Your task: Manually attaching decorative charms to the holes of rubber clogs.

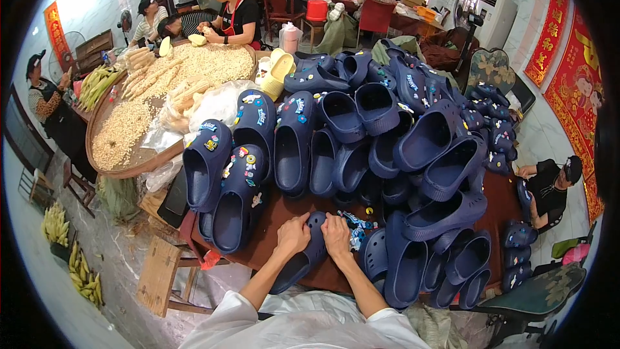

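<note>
A navy foam clog (298, 265) with holes in its upper lies on the table in front of me, its toe pointing away. My left hand (294, 234) grips the left side of its toe, fingers curled. My right hand (336, 236), also closed, presses against the right side of the toe; whether a small charm is in its fingers is hidden. A little heap of colourful shoe charms (359, 227) lies just right of my right hand. Several decorated clogs (245, 167) stand to the left and beyond, with charms on their uppers.
Many plain navy clogs (405, 265) pile up at right and ahead on the brown table (263, 236). A dark phone (175, 199) lies at the left edge, by a round basket (97, 148) of corn kernels. A wooden stool (158, 276) stands left; a person (549, 187) sits at right.
</note>
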Demonstrator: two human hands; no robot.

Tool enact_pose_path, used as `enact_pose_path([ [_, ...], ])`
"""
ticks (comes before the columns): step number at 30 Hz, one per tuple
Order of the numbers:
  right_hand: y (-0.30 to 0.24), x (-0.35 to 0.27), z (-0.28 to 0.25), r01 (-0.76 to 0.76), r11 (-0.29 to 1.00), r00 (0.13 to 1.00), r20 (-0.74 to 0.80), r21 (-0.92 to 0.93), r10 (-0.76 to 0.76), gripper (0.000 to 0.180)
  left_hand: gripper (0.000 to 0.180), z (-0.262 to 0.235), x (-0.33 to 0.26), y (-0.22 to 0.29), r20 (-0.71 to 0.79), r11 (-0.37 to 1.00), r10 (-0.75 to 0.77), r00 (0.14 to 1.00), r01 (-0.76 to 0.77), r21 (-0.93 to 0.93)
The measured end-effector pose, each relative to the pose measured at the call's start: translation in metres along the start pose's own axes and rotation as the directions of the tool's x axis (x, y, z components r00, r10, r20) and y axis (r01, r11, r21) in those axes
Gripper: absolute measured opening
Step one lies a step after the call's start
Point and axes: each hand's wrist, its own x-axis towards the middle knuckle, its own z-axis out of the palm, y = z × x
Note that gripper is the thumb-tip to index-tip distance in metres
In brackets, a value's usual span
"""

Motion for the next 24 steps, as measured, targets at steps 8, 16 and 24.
enact_pose_path([
  [8,-0.002,0.001,0.0,-0.02,1.0,0.999,0.047,-0.008,0.02,0.014,0.041,0.002,-0.001,0.0,-0.016,1.0,-0.002,1.0,0.002,-0.007],
  [16,-0.006,0.003,-0.006,-0.025,1.0,0.999,0.039,-0.003,0.025,0.015,0.042,0.003,0.0,-0.001,-0.019,1.0,0.001,1.0,-0.001,-0.009],
  [24,-0.01,0.004,-0.016,-0.28,0.934,0.96,0.084,0.222,0.268,0.034,0.044,-0.003,0.001,0.003,0.045,0.999,-0.051,0.998,0.051,-0.013],
])
